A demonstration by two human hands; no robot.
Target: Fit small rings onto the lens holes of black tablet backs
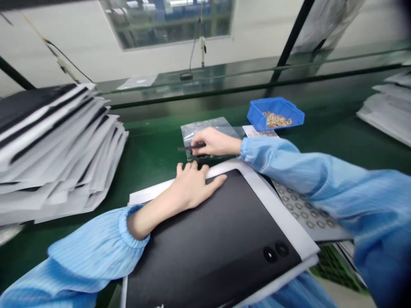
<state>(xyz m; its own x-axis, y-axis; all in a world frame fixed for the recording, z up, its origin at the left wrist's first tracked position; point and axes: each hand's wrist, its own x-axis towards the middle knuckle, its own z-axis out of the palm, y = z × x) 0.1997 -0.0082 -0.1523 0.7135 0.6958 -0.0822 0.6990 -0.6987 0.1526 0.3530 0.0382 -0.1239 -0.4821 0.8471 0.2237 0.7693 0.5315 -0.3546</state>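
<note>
My left hand [195, 182] lies spread on the far edge of a flat black panel [221, 239], its fingertips reaching over the white wrapping [272, 201] that surrounds the panel. Two round black lens-like discs [276, 251] sit near the panel's right corner. Beyond the panel's far edge, my right hand [215, 142] is closed around a thin dark stick-like tool [184, 148], whose exact kind I cannot make out. It is held over a clear plastic bag [201, 126] on the green table; the bag's contents are blurred.
At left rises a tall, leaning stack of wrapped panels [64, 171]. A blue bin [261, 115] with small tan pieces stands behind my right forearm. A sheet of ring-shaped parts [298, 205] lies under that sleeve. More white wrapped items [388, 107] are at far right.
</note>
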